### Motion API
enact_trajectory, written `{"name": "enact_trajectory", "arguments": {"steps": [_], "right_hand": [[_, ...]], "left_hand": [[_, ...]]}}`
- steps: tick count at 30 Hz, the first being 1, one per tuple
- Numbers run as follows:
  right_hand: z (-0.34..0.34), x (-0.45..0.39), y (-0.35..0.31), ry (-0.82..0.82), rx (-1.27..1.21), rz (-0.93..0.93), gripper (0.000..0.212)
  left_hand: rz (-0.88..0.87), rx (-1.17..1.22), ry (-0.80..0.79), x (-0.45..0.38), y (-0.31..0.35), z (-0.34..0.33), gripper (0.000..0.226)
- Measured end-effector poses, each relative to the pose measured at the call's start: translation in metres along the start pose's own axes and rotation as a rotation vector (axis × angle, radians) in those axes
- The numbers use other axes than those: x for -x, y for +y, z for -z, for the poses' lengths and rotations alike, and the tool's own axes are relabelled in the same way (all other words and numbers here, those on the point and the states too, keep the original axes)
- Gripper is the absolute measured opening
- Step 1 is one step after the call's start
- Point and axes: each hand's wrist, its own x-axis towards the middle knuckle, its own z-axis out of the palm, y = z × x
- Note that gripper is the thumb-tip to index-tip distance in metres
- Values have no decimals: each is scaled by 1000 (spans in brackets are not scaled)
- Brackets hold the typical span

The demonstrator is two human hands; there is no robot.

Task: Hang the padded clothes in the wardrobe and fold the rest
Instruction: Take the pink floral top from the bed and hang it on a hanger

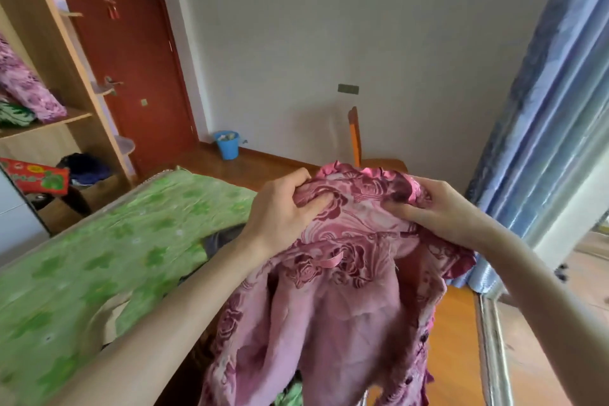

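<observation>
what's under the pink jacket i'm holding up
Below the pink jacket a bit of green cloth peeks out, and a dark garment lies on the bed beside it. The rest underneath is covered.

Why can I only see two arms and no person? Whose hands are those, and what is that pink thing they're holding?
The camera sits on the person's head and looks forward and down, so you see only what they see: their own arms and hands. There is just this one picture, from that head camera.

The left hand and the right hand both grip the top edge of a pink flowered jacket, holding it up so it hangs open in front of them. It has dark buttons along one side.

Below on the left is a bed with a green flowered sheet. Further left stands a wooden wardrobe with more folded cloth on its shelf. Far back are a red door, a blue bucket on the floor, and blue curtains on the right.
</observation>
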Motion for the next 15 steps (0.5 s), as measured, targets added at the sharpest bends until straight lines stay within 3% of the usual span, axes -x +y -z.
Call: {"name": "enact_trajectory", "arguments": {"steps": [3, 6, 8, 11, 15], "right_hand": [[24, 3, 18, 188, 184, 66, 9], [50, -3, 28, 244, 338, 68, 35], [67, -12, 38, 274, 361, 81, 32], [96, -31, 64, 287, 292, 51, 19], [140, -46, 82, 340, -18, 32, 38]], "left_hand": [[-24, -21, -14, -20, 9, -23, 28], [-42, -33, -40, -43, 18, -47, 29], [-59, -56, -50, -61, 30, -65, 31], [-83, -105, -87, -91, 46, -92, 36], [-106, -184, -218, -133, 56, -122, 37]]}}
